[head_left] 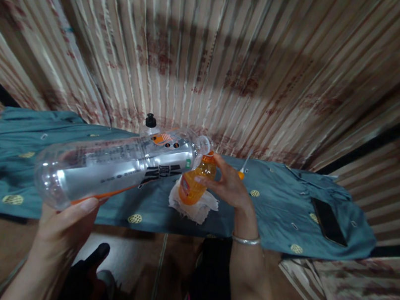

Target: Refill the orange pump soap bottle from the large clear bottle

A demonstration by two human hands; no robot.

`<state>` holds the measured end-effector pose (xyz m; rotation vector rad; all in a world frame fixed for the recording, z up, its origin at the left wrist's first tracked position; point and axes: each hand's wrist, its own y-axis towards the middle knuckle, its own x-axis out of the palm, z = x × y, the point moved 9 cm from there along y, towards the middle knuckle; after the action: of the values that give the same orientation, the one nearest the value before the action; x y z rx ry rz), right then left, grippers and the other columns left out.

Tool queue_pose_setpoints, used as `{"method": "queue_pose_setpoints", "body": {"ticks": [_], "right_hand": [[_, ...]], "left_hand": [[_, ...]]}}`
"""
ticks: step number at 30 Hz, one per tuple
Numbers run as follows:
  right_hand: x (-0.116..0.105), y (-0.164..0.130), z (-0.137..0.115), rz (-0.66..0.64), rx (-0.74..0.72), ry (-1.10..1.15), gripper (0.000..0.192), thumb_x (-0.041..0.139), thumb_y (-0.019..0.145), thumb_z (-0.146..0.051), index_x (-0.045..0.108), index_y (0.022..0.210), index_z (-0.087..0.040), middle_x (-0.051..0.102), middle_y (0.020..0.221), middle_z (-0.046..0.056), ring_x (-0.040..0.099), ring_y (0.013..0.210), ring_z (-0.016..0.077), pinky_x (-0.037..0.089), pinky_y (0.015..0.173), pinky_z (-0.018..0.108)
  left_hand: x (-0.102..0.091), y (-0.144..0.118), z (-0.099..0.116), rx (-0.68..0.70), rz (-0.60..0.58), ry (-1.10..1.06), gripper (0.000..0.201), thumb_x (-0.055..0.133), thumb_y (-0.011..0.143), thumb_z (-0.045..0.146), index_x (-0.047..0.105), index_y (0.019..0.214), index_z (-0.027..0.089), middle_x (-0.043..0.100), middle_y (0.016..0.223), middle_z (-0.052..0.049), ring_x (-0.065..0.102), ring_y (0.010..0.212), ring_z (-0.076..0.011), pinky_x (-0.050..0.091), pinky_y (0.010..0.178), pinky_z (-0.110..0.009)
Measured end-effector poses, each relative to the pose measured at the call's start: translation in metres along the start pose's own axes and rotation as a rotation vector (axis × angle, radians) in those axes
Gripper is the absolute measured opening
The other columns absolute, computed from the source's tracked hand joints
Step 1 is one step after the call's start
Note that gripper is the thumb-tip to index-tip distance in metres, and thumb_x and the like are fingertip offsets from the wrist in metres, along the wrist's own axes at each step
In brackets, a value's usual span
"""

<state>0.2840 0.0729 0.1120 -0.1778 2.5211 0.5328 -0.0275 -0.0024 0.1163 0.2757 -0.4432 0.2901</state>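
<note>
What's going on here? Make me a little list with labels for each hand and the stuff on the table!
left hand: holds big clear bottle tipped on its side, its open mouth over the small one
right hand: grips small orange bottle, upright
under small bottle: crumpled white tissue
table cover: teal cloth
behind big bottle: black-capped bottle
right side of cloth: black phone
right wrist: silver bangle

Dim, warm indoor light, a broad shadow band across the curtain, and strong wide-angle bending and blur toward the edges.
</note>
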Motion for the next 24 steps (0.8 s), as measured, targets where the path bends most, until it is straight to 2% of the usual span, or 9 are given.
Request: {"method": "queue_pose_setpoints", "body": {"ticks": [2,5,6,9,11,14,18,24], "right_hand": [[0.0002,0.0002,-0.0016,-0.004,-0.004,0.005,0.077,0.084,0.082,-0.056,0.058,0.149,-0.028,0.07,0.142,0.01,0.066,0.131,0.0353,0.05,0.113,0.055],[0.0,0.0003,-0.0016,-0.005,-0.001,0.008,0.076,0.084,0.082,-0.055,0.058,0.149,-0.027,0.07,0.143,0.01,0.065,0.133,0.0351,0.05,0.114,0.054],[-0.0002,0.0002,-0.0009,-0.003,0.004,0.003,0.076,0.084,0.082,-0.054,0.058,0.148,-0.027,0.07,0.143,0.01,0.065,0.133,0.0351,0.05,0.114,0.054],[-0.0001,-0.0001,0.0017,-0.005,0.017,-0.009,0.077,0.084,0.082,-0.055,0.058,0.148,-0.027,0.071,0.141,0.011,0.066,0.131,0.0354,0.05,0.114,0.055],[-0.0001,-0.0001,0.0022,-0.002,0.014,-0.006,0.077,0.085,0.082,-0.056,0.058,0.148,-0.028,0.072,0.139,0.01,0.067,0.129,0.035,0.051,0.112,0.055],[0.0003,-0.0001,0.0015,-0.007,-0.001,0.013,0.073,0.083,0.083,-0.056,0.059,0.146,-0.028,0.072,0.138,0.009,0.068,0.126,0.0337,0.053,0.11,0.053],[0.0003,-0.0004,0.0035,-0.006,0.003,0.011,0.073,0.084,0.082,-0.056,0.06,0.144,-0.026,0.071,0.139,0.01,0.067,0.129,0.0343,0.051,0.113,0.053],[0.0004,-0.0006,0.0063,-0.001,0.011,-0.002,0.074,0.084,0.082,-0.055,0.059,0.146,-0.027,0.071,0.141,0.01,0.065,0.131,0.0346,0.05,0.114,0.054]], "left_hand": [[0.0054,-0.0017,0.0045,0.012,0.02,0.033,0.086,0.099,0.047,0.031,0.071,0.128,0.027,0.067,0.144,-0.011,0.055,0.14,-0.0442,0.051,0.114,-0.065],[0.0107,-0.0041,0.009,0.026,0.049,0.04,0.082,0.099,0.048,0.038,0.072,0.125,0.026,0.067,0.145,-0.009,0.048,0.147,-0.0413,0.033,0.128,-0.063],[0.0114,-0.0044,0.009,0.022,0.046,0.048,0.082,0.098,0.05,0.038,0.072,0.126,0.026,0.067,0.144,-0.009,0.049,0.147,-0.0417,0.032,0.128,-0.065],[0.0089,-0.0031,0.0083,0.026,0.031,0.05,0.084,0.098,0.049,0.035,0.07,0.128,0.029,0.07,0.139,-0.01,0.053,0.143,-0.0435,0.039,0.122,-0.069],[0.007,-0.0017,0.0069,0.024,0.018,0.046,0.085,0.097,0.049,0.033,0.069,0.13,0.031,0.071,0.137,-0.009,0.055,0.141,-0.0433,0.043,0.12,-0.068],[0.0074,-0.0009,0.0062,0.021,0.021,0.045,0.085,0.097,0.049,0.032,0.07,0.13,0.032,0.073,0.135,-0.008,0.056,0.14,-0.0423,0.041,0.121,-0.067],[0.0088,-0.0024,0.0077,0.028,0.07,0.043,0.091,0.099,0.044,0.035,0.07,0.13,0.03,0.073,0.133,-0.01,0.056,0.14,-0.0445,0.036,0.122,-0.071],[0.0069,-0.0018,0.0056,0.023,0.043,0.035,0.085,0.096,0.047,0.031,0.071,0.128,0.033,0.073,0.134,-0.008,0.059,0.136,-0.0423,0.045,0.118,-0.067]]}}
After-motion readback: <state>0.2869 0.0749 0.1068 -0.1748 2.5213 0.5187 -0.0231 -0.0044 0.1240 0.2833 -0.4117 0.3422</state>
